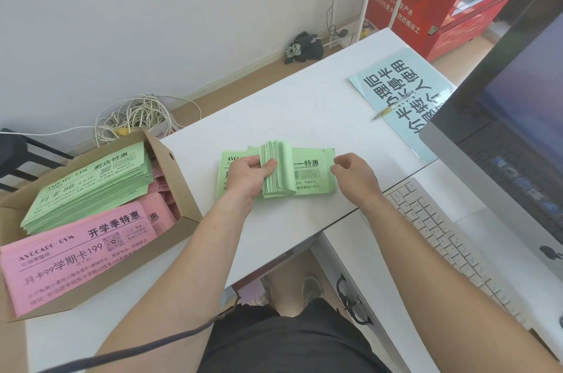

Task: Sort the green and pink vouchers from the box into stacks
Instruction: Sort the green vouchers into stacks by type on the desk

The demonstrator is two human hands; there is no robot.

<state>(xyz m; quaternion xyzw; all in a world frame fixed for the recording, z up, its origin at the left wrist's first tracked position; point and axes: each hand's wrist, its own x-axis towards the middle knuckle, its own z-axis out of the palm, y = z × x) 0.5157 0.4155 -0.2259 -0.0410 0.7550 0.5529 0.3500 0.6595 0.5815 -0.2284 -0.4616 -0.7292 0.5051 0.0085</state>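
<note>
If loosened, curled grip of left hand (248, 174) on bent-back green vouchers (283, 168), mid table (304, 104): sprung sheets, skewed stack. Right hand (353, 173) loosely curled at bottom sheet's edge; pinching or not, cannot tell. Pink vouchers (76, 253) unsorted in box (179, 180).

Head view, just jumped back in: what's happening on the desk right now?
A person is sorting vouchers at a white desk. Their left grip holds a bent bundle of green vouchers over green sheets lying flat. The right grip sits at those sheets' right edge; whether it pinches one is unclear. The cardboard box on the left holds a green stack and a pink stack. No pink lies on the desk.
</note>
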